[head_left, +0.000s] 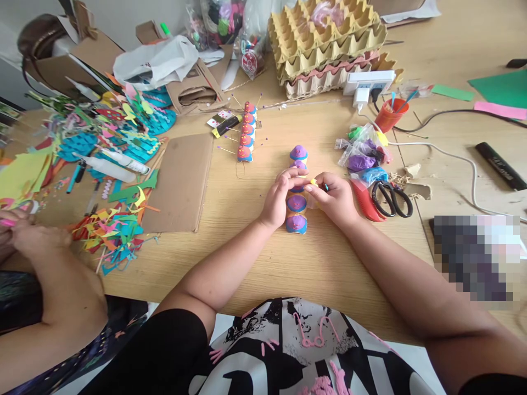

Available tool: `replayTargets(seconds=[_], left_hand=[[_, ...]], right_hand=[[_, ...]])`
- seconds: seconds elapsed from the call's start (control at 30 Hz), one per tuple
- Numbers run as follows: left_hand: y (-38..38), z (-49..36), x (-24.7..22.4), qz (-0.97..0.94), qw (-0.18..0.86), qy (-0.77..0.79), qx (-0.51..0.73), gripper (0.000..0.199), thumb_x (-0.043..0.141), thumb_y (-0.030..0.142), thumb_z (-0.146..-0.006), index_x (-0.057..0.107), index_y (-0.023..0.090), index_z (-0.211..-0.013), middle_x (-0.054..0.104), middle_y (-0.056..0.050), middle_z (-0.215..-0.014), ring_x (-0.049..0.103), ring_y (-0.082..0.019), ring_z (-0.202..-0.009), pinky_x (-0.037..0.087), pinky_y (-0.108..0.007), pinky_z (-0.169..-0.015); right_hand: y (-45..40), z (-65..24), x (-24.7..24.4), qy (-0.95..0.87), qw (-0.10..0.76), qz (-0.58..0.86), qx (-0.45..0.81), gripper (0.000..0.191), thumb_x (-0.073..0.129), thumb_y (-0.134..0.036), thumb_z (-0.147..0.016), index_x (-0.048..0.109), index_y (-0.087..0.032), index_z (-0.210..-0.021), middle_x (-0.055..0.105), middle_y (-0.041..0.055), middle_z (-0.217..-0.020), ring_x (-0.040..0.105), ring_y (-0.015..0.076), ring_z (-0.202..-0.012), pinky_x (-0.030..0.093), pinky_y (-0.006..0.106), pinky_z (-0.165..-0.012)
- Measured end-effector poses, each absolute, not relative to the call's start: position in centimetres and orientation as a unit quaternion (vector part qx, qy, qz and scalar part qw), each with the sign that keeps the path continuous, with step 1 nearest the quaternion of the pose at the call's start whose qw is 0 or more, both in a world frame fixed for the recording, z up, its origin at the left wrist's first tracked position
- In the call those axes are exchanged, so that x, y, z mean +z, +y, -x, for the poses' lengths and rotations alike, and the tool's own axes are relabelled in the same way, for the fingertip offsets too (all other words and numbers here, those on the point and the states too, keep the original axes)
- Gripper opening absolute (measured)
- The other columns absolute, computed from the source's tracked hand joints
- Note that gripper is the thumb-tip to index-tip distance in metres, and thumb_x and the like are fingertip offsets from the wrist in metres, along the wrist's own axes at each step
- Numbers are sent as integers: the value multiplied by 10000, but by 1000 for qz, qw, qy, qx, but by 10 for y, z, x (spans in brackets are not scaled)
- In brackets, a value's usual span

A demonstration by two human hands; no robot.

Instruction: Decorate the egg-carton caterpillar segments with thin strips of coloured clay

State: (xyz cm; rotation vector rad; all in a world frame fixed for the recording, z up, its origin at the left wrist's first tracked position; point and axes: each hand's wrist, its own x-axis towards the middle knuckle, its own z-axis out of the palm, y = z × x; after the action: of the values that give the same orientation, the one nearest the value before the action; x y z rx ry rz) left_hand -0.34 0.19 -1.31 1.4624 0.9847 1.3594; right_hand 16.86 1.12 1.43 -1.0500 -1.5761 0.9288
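A row of purple and blue domed bumps [296, 224], like a painted egg-carton strip, lies on the table in front of me. Over its middle, my right hand [335, 197] pinches a small piece of yellow clay [313, 181] between thumb and finger. Something small and teal shows by its fingers. My left hand [280, 197] is at the strip's left side, its fingers bent together and reaching over the bumps; whether they hold anything is hidden. Farther back on the left stands a finished-looking red and blue strip [246, 140] with pins stuck out of its sides.
Bagged clay [364, 153], black-handled scissors [391, 198] and a red cup [391, 114] are on the right. Egg trays [325, 49] are stacked behind. Cardboard [179, 184] and paper scraps [117, 230] lie left, near another person's hands [31, 233].
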Motion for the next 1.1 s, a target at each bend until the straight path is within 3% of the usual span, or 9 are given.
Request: replayTargets(seconds=[0.17,0.3,0.53,0.9,1.1], left_hand=[[2,0,-5,-589,395,438,552,521,660,760,-936,858,279,-960,764,-81,-1208,664,-278,-1317,446,-496,-1275],[2,-2,-4,-577,395,431,569,477,760,730,-877,826,258,-863,754,-80,-1146,685,-262,-1252,497,-466,-1211],[3,-3,-7,-541,406,428,599,442,814,677,-859,793,238,-812,743,-66,-1117,700,-224,-1180,530,-407,-1146],[4,-3,-8,-553,391,443,587,522,746,720,-896,704,226,-731,738,-56,-1057,699,-217,-1133,551,-387,-1092],[2,-2,-6,-578,345,465,575,562,728,773,-874,711,231,-729,739,-74,-1058,683,-237,-1131,528,-416,-1104]], right_hand=[[9,-167,10,-672,470,422,387,695,759,-869,-753,539,-218,-647,506,-26,-593,407,125,-583,339,311,-585],[9,-166,8,-683,461,425,374,710,769,-872,-737,507,-221,-628,494,-31,-577,386,119,-568,316,308,-567],[10,-167,6,-686,465,410,382,546,836,-716,-798,586,-231,-803,506,-46,-638,414,131,-607,348,308,-601],[8,-166,6,-686,473,417,364,341,792,-540,-908,640,-237,-950,490,-40,-694,423,136,-630,382,314,-618],[6,-166,7,-703,479,393,348,255,745,-463,-948,734,-229,-1050,651,14,-796,518,155,-663,467,331,-665]])
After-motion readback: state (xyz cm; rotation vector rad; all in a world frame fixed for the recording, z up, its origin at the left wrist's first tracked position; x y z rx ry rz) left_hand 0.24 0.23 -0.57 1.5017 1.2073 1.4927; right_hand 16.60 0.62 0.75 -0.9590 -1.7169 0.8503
